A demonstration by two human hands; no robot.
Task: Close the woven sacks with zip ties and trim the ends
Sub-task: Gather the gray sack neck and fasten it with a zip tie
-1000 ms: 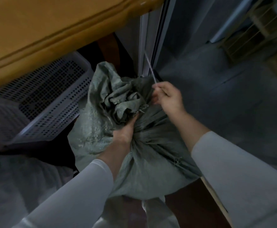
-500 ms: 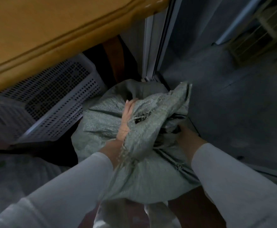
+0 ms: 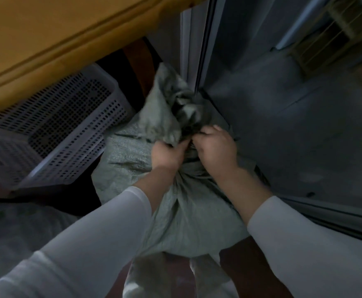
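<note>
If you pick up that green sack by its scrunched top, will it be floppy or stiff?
Probably floppy: the sack crumples into soft folds where the left hand and right hand bunch its neck. It likely sags rather than rolls, since its body bulges loosely. Its weight cannot be told.

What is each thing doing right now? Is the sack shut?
Sack, mouth bunched into a neck and held by hand; no tie in sight.
Left hand, grips the bunched neck.
Right hand, fingers curled on the neck from the other side.
Basket, open on top, beside the sack.
</note>
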